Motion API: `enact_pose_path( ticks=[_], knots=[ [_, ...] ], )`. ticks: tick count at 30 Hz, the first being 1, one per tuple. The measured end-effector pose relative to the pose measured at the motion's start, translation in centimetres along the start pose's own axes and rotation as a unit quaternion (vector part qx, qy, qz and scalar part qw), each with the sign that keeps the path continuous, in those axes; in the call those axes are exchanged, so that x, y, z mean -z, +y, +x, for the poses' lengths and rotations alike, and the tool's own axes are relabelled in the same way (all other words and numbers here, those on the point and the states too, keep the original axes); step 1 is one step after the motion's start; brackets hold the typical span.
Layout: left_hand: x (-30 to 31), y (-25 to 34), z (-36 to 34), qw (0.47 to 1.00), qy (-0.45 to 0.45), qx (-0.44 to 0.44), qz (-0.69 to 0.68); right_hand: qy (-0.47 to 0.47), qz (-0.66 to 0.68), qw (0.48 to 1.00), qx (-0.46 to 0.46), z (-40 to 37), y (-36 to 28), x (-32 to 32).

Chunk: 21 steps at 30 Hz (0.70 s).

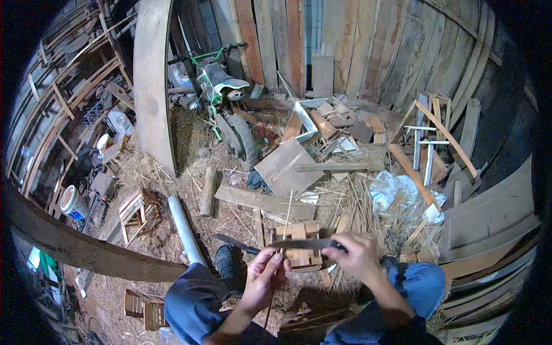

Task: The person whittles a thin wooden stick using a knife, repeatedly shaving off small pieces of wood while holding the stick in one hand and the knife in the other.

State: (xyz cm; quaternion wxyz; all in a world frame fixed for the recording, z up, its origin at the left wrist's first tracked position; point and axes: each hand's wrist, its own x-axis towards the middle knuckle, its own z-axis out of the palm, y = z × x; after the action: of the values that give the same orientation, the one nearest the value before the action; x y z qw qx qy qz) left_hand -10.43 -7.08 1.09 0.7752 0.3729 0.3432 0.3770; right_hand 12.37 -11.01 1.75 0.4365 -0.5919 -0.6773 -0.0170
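Left hand point(267, 275): pinches the stick point(286, 221); best clear of the knife point(305, 244).
Right hand point(359, 256): grips the knife; shave shallowly.
Contact: knife meets stick, probably.

The right hand point(357, 254) hides much of the handle of the knife point(305, 244), the left hand point(265, 276) part of a thin stick point(288, 214). The knife partly blocks the slatted crate point(302, 231) beneath; far left of the knife, a bucket's point(71, 201) label is unreadably small.

Left hand point(267, 275) pinches, right hand point(357, 253) grips, 2 forearms point(393, 294) converging.
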Motion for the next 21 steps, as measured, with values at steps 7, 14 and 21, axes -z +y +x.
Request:
enact_pose_path(
  ticks=[7, 14, 21],
  knots=[
    [-1.9, -1.1, 0.5, 0.998, -0.038, -0.045, 0.038, -0.036, 0.033, 0.995, 0.092, 1.3, -2.5, -1.6],
    [-1.9, -1.8, 0.7, 0.999, 0.003, -0.04, 0.028, -0.044, 0.046, 0.993, 0.095, 1.5, -2.5, -1.5],
    [-0.7, -0.4, -0.5, 0.998, -0.053, 0.013, -0.03, 0.035, 0.071, 0.995, 0.056, 2.0, 0.0, -0.3]
  ],
)
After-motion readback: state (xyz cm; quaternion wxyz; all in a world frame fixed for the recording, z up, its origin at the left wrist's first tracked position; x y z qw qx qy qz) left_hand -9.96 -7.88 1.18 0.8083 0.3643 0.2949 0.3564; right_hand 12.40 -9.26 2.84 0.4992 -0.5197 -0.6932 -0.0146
